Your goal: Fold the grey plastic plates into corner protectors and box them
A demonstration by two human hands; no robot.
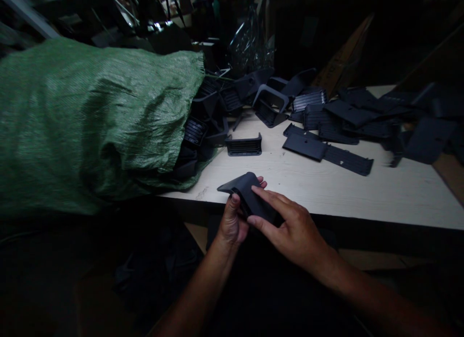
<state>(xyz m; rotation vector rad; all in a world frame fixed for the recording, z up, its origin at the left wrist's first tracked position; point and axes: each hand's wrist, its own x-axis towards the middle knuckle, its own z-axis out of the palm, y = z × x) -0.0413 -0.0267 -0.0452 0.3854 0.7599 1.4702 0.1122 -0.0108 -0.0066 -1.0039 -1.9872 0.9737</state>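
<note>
Just off the table's front edge, both my hands hold a dark grey plastic housing [255,199] with an angled, bent shape. My left hand [234,223] grips it from beneath and the left, thumb on the near side and fingertips showing past its far edge. Across its upper right face lies my right hand [290,221], with thumb and fingers pressed against the surface. A small U-shaped plastic part [244,146] with ribs sits on the table beyond my hands. To its right rest flat dark plates [304,146], partly overlapping.
A large green woven sack [137,109] covers the table's left side, dark plastic parts spilling from its mouth. More frame-like housings [270,105] and ribbed panels [351,112] are piled along the back of the pale table [398,197]. Cardboard [344,56] stands behind them.
</note>
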